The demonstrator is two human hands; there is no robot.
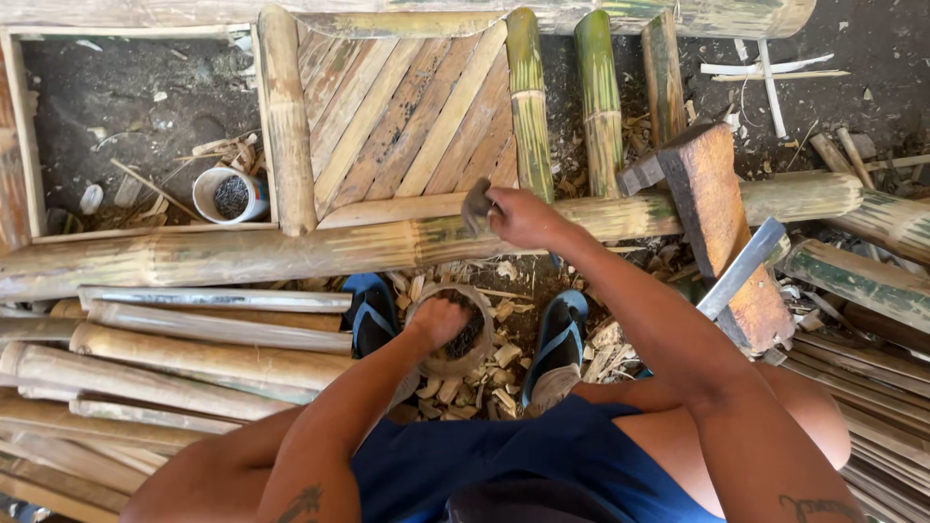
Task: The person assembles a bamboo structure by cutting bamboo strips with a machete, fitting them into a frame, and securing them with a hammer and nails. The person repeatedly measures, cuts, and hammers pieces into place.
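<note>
Bamboo frame under the right hand: matt, green-streaked, weathered poles. Slat panel beyond it: split bamboo, smooth, pale tan. Small tool in the right hand: dull grey metal. Container at the left hand: worn, matt (material unclear). Wooden block right of the hands: rough, orange-brown.

We are viewing the scene through one head-worn camera, looking almost straight down from above the person's lap. It is facing the dirt ground and sitting close enough that the bamboo frame is spanning the picture's width. No second view is sharing this area.
</note>
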